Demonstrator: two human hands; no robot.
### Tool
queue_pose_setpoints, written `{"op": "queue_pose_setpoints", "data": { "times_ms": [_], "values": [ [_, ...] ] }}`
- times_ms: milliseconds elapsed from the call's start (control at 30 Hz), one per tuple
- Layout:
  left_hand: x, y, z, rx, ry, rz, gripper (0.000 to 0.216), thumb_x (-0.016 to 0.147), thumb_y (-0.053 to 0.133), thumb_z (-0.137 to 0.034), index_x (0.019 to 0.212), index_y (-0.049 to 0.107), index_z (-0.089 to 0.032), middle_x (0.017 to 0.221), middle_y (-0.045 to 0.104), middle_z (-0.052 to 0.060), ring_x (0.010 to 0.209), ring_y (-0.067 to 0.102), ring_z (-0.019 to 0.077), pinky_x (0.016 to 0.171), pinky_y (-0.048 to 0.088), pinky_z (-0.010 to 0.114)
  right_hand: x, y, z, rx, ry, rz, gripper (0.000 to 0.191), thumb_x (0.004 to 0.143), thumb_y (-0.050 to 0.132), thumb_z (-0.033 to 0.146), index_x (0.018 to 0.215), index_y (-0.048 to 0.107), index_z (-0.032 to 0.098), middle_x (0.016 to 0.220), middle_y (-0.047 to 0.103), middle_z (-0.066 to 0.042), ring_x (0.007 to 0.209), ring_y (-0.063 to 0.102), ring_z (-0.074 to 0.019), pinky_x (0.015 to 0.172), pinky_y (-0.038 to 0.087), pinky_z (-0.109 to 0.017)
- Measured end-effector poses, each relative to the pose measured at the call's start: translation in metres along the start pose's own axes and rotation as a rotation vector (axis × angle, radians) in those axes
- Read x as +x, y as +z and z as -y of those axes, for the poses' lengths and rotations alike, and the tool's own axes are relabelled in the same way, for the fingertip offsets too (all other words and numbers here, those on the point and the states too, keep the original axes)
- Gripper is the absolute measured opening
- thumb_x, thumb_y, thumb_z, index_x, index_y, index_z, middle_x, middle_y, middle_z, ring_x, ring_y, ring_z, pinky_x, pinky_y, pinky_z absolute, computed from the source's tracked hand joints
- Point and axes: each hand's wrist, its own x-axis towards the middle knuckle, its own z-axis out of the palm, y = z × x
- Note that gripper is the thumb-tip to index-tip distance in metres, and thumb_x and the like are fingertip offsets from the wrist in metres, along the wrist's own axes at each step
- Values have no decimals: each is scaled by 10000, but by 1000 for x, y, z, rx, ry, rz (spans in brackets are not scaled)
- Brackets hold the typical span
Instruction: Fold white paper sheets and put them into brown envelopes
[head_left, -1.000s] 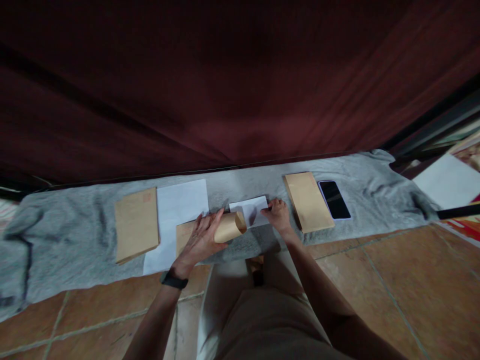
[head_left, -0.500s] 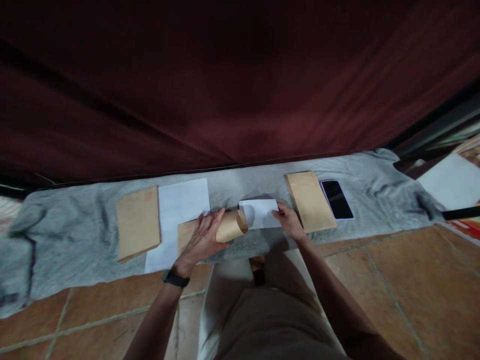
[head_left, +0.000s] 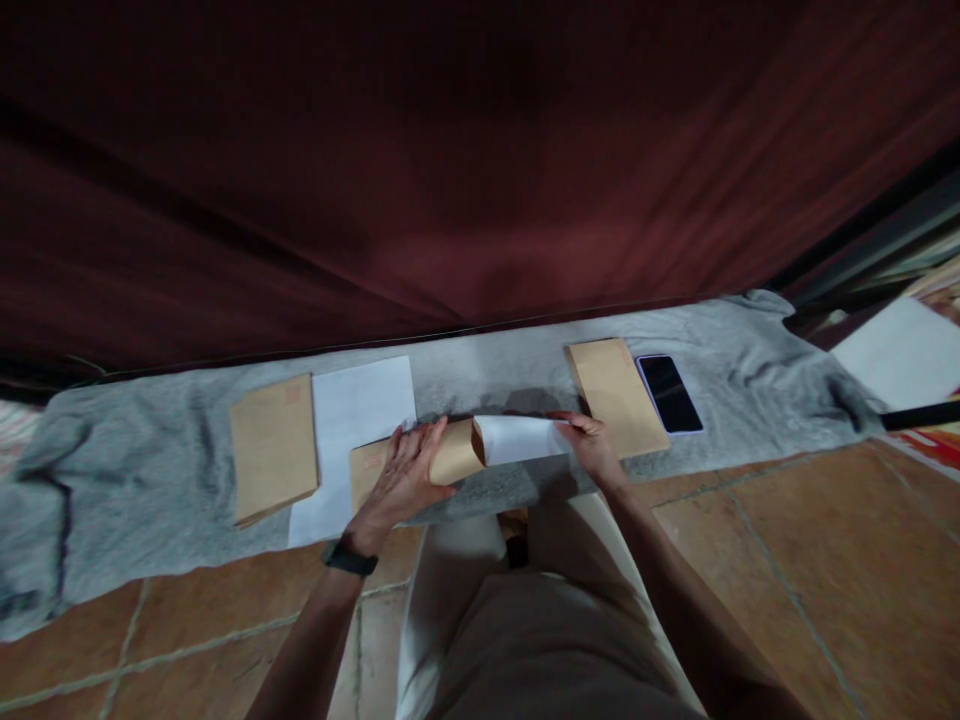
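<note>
Grey cloth (head_left: 150,470) covers the narrow worktop, rumpled at both ends, with a dark red curtain (head_left: 480,200) hanging along its far side and a tiled floor (head_left: 765,560) below the near edge. On the left lies a stack of brown envelopes (head_left: 274,450), its right edge over part of a large white sheet (head_left: 367,395). On the right is a second brown stack (head_left: 622,400), with a dark-screened phone (head_left: 670,393) in a pale purple case just beside it. Past the cloth's right end another white sheet (head_left: 900,355) shows. The right hand (head_left: 592,448) overlaps the near left edge of the second stack in this view; whether it touches cannot be told. Between the stacks, the open envelope (head_left: 454,454) lies crosswise, its left end over the large sheet and its mouth bowed open toward the right. The left hand (head_left: 405,475), a dark band (head_left: 349,557) at its wrist, grips it from above, fingers on the far side and thumb on the near. The right hand's fingers pinch the right end of a white paper (head_left: 521,440), whose left end is at the envelope's mouth; how much is inside is unclear.
</note>
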Motion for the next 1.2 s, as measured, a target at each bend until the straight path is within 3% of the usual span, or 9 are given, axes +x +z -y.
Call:
{"op": "queue_pose_setpoints", "data": {
  "times_ms": [233, 367, 533, 700, 1200],
  "values": [
    [-1, -1, -5, 48, -4, -22, 1147, 724, 785, -449, 1621, 103, -235, 1460, 514, 182, 1390, 467, 402, 1229, 194, 633, 5, -6, 5, -156, -28, 173, 207, 804, 631, 362, 817, 809, 258, 907, 804, -37, 873, 739, -267, 778, 584, -375],
    [-1, -2, -7, 86, -3, -31, 1154, 713, 797, -444, 1619, 117, -224, 1456, 514, 197, 1392, 462, 407, 1234, 183, 638, 12, -16, 11, -261, -48, 264, 202, 799, 608, 314, 784, 799, 254, 838, 794, -12, 756, 713, -244, 670, 533, -319],
    [-1, 0, -7, 101, 14, -42, 1130, 724, 788, -444, 1620, 132, -235, 1475, 507, 190, 1398, 458, 407, 1239, 187, 632, 15, -9, 17, -344, -88, 271, 279, 821, 586, 355, 593, 676, 222, 543, 603, 25, 568, 576, -166, 521, 373, -234],
    [-2, 0, -7, 102, 32, -46, 1152, 727, 801, -444, 1632, 115, -253, 1502, 485, 180, 1422, 432, 401, 1250, 164, 635, 12, 10, 15, -389, -115, 306, 309, 831, 557, 329, 544, 544, 214, 518, 478, 38, 524, 475, -125, 517, 294, -239],
    [9, -4, -29, 84, 53, -22, 1158, 681, 837, -409, 1619, 186, -216, 1507, 471, 203, 1428, 416, 416, 1238, 163, 645, -16, 62, 2, -343, -115, 276, 190, 884, 580, 254, 708, 638, 215, 690, 630, 10, 640, 578, -143, 614, 447, -245]
  ]
}}
